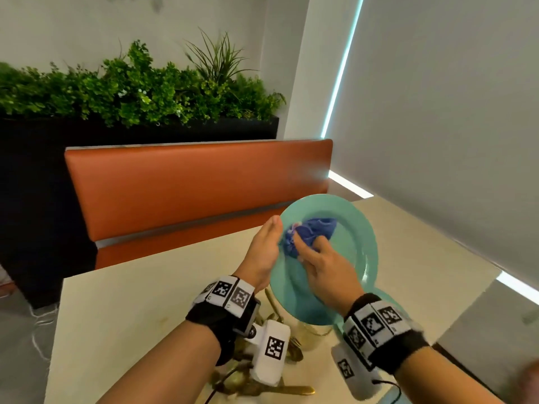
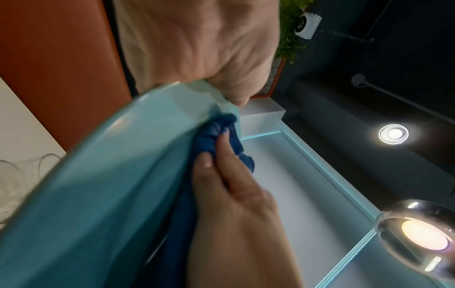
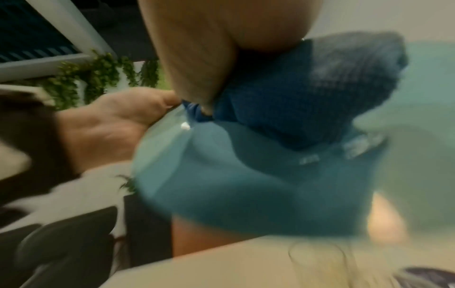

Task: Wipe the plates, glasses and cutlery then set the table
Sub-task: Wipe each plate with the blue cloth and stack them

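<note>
Above the tabletop (image 1: 122, 310), at about 1 o'clock from my wrists, I hold a teal plate (image 1: 355, 228) tilted up on edge, clear of the surface. My left hand (image 1: 259, 252) grips its rim at 9 o'clock, thumb over the front edge and palm behind; the left wrist view shows that thumb (image 2: 236, 91) hooked on the rim. My right hand (image 1: 326, 269) is curled round a bunched blue cloth (image 1: 312, 231), pressing it against the plate's face near the centre.

Below the plate, at 6 o'clock, lie gold cutlery (image 1: 280, 389) and a glass (image 1: 315, 333), close under my wrists. A second teal plate (image 1: 390, 301) peeks out beneath my right wrist. Open tabletop stretches toward 9 o'clock, and its far edge meets an orange bench back (image 1: 198, 185) at 12 o'clock.

Both wristbands carry black-and-white square code markers (image 1: 274, 346); I can read no writing.
</note>
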Demonstrator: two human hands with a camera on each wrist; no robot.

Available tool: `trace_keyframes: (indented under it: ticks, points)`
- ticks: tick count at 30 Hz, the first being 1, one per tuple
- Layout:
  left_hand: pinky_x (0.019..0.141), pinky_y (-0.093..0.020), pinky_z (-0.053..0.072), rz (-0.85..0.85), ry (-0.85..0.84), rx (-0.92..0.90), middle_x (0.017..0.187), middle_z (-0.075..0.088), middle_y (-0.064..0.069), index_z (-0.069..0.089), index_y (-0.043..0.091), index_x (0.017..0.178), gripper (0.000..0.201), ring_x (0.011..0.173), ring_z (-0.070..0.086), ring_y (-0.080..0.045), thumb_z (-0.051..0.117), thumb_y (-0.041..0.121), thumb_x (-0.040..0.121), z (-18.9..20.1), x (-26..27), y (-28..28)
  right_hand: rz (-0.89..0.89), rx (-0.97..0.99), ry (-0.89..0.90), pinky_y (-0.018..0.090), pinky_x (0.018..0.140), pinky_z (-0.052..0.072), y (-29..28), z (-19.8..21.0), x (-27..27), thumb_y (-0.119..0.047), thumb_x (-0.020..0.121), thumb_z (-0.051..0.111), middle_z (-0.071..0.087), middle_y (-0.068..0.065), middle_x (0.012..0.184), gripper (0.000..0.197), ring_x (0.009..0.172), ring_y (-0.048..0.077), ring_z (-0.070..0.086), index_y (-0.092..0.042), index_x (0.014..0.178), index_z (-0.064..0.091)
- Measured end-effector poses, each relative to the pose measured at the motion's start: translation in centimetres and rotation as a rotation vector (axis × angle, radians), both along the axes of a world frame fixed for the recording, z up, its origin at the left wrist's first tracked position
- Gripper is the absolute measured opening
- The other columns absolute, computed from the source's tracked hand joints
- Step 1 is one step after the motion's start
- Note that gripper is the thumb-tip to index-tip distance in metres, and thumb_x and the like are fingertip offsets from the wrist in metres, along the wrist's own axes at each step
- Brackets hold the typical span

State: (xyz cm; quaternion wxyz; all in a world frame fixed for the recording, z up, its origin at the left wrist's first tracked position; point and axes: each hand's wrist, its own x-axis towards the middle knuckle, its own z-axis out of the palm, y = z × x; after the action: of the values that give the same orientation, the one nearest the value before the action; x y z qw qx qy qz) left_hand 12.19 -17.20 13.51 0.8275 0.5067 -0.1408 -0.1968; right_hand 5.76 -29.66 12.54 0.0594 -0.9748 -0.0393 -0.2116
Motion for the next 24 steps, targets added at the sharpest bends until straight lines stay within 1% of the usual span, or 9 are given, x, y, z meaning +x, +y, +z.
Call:
trace_keyframes:
  ticks: [4, 8, 9, 12, 15, 17, 19, 22, 24]
  points:
    - [0.078, -0.033, 0.052, 0.125, -0.073, 0.044, 0.101, 0.065, -0.006, 0.057, 0.016, 0.103, 0.032, 0.085, 0.063, -0.015, 0.029, 0.031, 0.102, -0.4, 1.1, -2.9, 0.213, -0.166, 0.268, 0.033, 0.047, 0.051, -6.4, -4.0, -4.0, -0.022, 0.083, 0.048, 0.058, 0.002, 0.090, 0.054, 0.062, 0.022, 0.061, -0.043, 0.132, 0.042]
    - [0.071, -0.027, 0.054, 0.132, -0.115, 0.076, 0.100, 0.065, -0.002, 0.056, 0.016, 0.111, 0.031, 0.084, 0.063, -0.012, 0.030, 0.031, 0.102, -0.6, 1.2, -7.1, -0.017, -0.228, 0.246, 0.025, 0.035, 0.038, -16.8, -1.9, -4.5, -0.012, 0.058, 0.082, 0.059, 0.000, 0.075, 0.071, 0.050, 0.020, 0.061, -0.041, 0.118, 0.059]
    - [0.072, -0.027, 0.055, 0.119, -0.129, 0.076, 0.099, 0.066, 0.000, 0.056, 0.017, 0.110, 0.030, 0.085, 0.064, -0.012, 0.030, 0.031, 0.102, -0.6, 1.0, -8.5, -0.117, -0.151, 0.209, 0.027, 0.037, 0.042, -18.5, -0.7, -4.2, -0.009, 0.062, 0.081, 0.061, 0.005, 0.078, 0.067, 0.053, 0.026, 0.062, -0.036, 0.120, 0.061]
    - [0.087, -0.035, 0.052, 0.064, -0.159, 0.117, 0.104, 0.066, 0.000, 0.058, 0.023, 0.103, 0.029, 0.095, 0.062, -0.016, 0.030, 0.033, 0.102, -0.9, 0.0, -13.2, -0.314, 0.075, 0.053, 0.042, 0.067, 0.051, -20.9, 0.9, -1.7, -0.014, 0.091, 0.052, 0.054, 0.017, 0.115, 0.053, 0.088, 0.039, 0.061, -0.028, 0.140, 0.039]
    - [0.092, -0.040, 0.051, 0.025, -0.111, 0.146, 0.112, 0.066, -0.009, 0.060, 0.020, 0.107, 0.031, 0.103, 0.063, -0.024, 0.033, 0.035, 0.102, -1.9, -0.9, -17.9, -0.203, 0.283, -0.047, 0.042, 0.074, 0.048, -19.7, -0.2, -0.6, -0.013, 0.092, 0.048, 0.053, 0.021, 0.117, 0.048, 0.095, 0.039, 0.057, -0.019, 0.139, 0.041]
    - [0.096, -0.046, 0.049, 0.076, -0.029, 0.114, 0.114, 0.066, -0.015, 0.061, 0.015, 0.108, 0.033, 0.108, 0.062, -0.033, 0.035, 0.035, 0.101, -2.7, -1.1, -20.0, -0.005, 0.259, 0.076, 0.043, 0.067, 0.050, -19.2, -2.1, -1.4, -0.020, 0.087, 0.043, 0.057, 0.020, 0.101, 0.047, 0.081, 0.037, 0.059, -0.020, 0.134, 0.049]
    - [0.097, -0.046, 0.048, 0.147, 0.060, 0.119, 0.116, 0.065, -0.013, 0.060, 0.015, 0.109, 0.033, 0.108, 0.062, -0.031, 0.033, 0.034, 0.102, -3.9, -1.0, -21.1, 0.138, 0.143, 0.303, 0.040, 0.068, 0.049, -20.6, -4.3, -3.0, -0.029, 0.087, 0.038, 0.057, 0.014, 0.098, 0.047, 0.081, 0.034, 0.059, -0.027, 0.132, 0.051]
    - [0.097, -0.048, 0.048, 0.130, 0.184, 0.145, 0.113, 0.063, -0.008, 0.057, 0.023, 0.104, 0.028, 0.107, 0.061, -0.027, 0.032, 0.037, 0.101, -6.2, -1.6, -22.4, 0.063, -0.090, 0.615, 0.031, 0.083, 0.042, -25.3, -6.1, -4.9, -0.035, 0.095, 0.036, 0.053, 0.004, 0.120, 0.040, 0.108, 0.026, 0.053, -0.043, 0.134, 0.043]
    - [0.097, -0.053, 0.046, 0.118, 0.292, 0.204, 0.118, 0.059, -0.007, 0.056, 0.025, 0.109, 0.030, 0.111, 0.058, -0.028, 0.035, 0.043, 0.098, -8.1, -2.3, -23.5, -0.104, -0.109, 0.643, 0.029, 0.087, 0.042, -27.9, -6.3, -5.5, -0.030, 0.098, 0.037, 0.048, 0.002, 0.132, 0.040, 0.116, 0.025, 0.051, -0.043, 0.135, 0.041]
